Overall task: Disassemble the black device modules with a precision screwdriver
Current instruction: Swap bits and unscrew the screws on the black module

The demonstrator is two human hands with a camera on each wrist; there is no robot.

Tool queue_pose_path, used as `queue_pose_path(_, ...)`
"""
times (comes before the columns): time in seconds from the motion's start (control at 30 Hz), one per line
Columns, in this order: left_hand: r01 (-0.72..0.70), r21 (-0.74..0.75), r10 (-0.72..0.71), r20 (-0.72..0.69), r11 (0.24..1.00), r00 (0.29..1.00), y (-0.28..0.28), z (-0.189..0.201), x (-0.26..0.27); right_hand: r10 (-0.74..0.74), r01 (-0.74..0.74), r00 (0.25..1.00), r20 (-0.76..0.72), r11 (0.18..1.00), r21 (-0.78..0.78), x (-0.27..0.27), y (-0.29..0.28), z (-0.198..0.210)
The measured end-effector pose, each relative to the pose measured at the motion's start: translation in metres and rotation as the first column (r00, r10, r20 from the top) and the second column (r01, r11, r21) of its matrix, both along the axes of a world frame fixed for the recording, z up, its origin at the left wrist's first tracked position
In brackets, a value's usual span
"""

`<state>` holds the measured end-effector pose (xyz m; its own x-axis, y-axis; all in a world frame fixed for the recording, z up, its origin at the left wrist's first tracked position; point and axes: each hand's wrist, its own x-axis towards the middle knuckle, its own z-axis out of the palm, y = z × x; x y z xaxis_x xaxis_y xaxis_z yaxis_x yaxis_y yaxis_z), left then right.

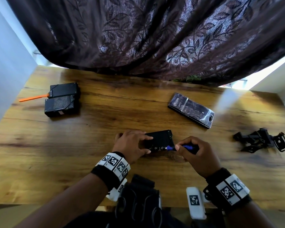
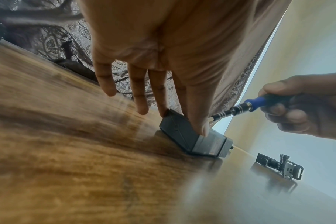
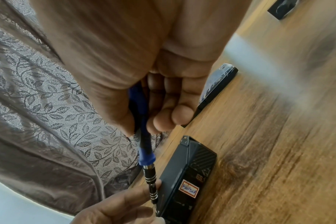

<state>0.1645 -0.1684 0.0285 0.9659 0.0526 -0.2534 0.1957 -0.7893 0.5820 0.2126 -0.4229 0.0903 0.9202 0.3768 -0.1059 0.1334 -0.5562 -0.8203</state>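
A dark leaf-patterned curtain (image 1: 155, 38) hangs across the frame's top, over the wooden table (image 1: 105, 116); black clips (image 1: 262, 140) lie at right.

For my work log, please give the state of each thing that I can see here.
Black module: flat on table, steadied by left hand.
Screwdriver: gripped by right hand, tip at module's near edge.
Two modules: untouched, far left.
Bit case: closed.

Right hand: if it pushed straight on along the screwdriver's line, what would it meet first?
Probably the black module that the left hand steadies; the screwdriver in the right hand points at its near edge, though contact is unclear.
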Motion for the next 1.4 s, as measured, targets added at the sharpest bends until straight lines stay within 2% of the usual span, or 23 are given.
queue_pose_path(0.27,0.003,0.025,-0.003,-0.014,1.000,1.000,0.000,0.004,0.001,0.045,-0.038,0.996,0.071,0.995,-0.093,0.001,0.004,0.006)
queue_pose_path(0.33,-0.003,0.031,0.004,-0.014,1.000,1.000,-0.001,0.004,0.000,0.129,-0.108,0.983,0.129,0.982,-0.157,0.003,0.010,0.013)
queue_pose_path(0.4,-0.006,0.047,0.007,-0.010,0.999,1.000,-0.002,0.004,0.001,0.285,-0.233,0.937,0.204,0.942,-0.242,0.009,0.021,0.026)
queue_pose_path(0.47,-0.005,0.055,0.005,-0.006,0.998,1.000,-0.002,0.005,0.002,0.459,-0.365,0.865,0.203,0.853,-0.372,0.017,0.037,0.043)
queue_pose_path(0.57,-0.008,0.072,0.008,-0.005,0.997,1.000,-0.003,0.007,0.003,0.653,-0.478,0.749,0.112,0.650,-0.591,0.021,0.067,0.066)
queue_pose_path(0.7,-0.029,0.093,0.029,0.002,0.995,1.000,-0.004,0.011,0.003,0.807,-0.592,0.589,0.034,0.459,-0.662,0.005,0.097,0.087)
queue_pose_path(0.77,-0.039,0.100,0.040,-0.006,0.994,0.999,-0.003,0.011,0.003,0.844,-0.611,0.537,0.001,0.390,-0.689,-0.002,0.104,0.091)
queue_pose_path(0.83,-0.047,0.109,0.048,-0.005,0.993,0.999,-0.003,0.011,0.003,0.841,-0.600,0.541,0.006,0.391,-0.698,-0.001,0.107,0.089)
queue_pose_path(1.0,-0.047,0.085,0.049,-0.018,0.995,0.999,-0.001,0.016,0.004,0.763,-0.494,0.646,0.011,0.430,-0.755,0.010,0.108,0.081)
queue_pose_path(1.13,-0.039,0.097,0.044,-0.047,0.995,0.998,0.001,0.019,0.007,0.729,-0.423,0.684,0.033,0.433,-0.796,0.020,0.108,0.079)
queue_pose_path(1.4,-0.033,0.098,0.037,-0.038,0.995,0.999,-0.001,0.019,0.008,0.712,-0.502,0.702,0.019,0.514,-0.696,0.028,0.099,0.076)
